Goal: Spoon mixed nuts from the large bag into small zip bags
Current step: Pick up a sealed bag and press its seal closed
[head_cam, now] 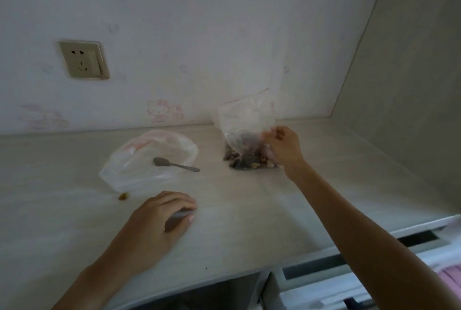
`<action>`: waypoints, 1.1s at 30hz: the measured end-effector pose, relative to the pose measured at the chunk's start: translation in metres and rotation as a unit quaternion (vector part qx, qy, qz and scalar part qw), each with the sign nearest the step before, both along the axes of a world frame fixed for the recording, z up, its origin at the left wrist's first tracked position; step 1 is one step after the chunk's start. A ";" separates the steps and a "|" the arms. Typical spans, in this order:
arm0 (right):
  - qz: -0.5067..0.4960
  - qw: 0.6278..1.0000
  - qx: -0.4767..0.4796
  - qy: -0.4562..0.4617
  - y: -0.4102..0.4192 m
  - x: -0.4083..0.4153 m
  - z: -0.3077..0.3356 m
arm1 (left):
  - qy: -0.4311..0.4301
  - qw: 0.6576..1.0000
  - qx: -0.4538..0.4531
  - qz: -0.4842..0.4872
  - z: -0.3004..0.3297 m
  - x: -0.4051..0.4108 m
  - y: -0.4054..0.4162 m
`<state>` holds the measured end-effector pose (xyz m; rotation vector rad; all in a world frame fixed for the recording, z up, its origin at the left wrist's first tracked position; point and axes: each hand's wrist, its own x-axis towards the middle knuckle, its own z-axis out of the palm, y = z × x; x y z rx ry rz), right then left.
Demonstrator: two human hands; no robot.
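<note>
A clear zip bag (243, 120) with a red seal strip stands upright near the back wall, with mixed nuts (245, 160) filling its bottom. My right hand (284, 147) pinches the bag's right side just above the nuts. To the left a larger clear plastic bag (139, 170) lies crumpled and nearly flat on the desk. A metal spoon (174, 165) rests on it, bowl to the left. My left hand (162, 220) rests on the desk in front with fingers loosely curled; it is blurred and I see nothing in it.
One loose nut (123, 196) lies on the pale desk top (249, 222) by the flat bag's near edge. A wall socket (83, 60) is on the back wall. A side panel (411, 85) closes the right. Open drawers (374, 279) show below the front edge.
</note>
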<state>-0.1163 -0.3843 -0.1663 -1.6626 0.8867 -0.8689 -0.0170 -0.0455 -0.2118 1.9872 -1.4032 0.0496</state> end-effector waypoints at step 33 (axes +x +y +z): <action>0.768 0.582 -0.113 0.242 0.293 0.038 0.214 | 0.387 0.632 -0.125 0.660 0.201 -0.308 0.230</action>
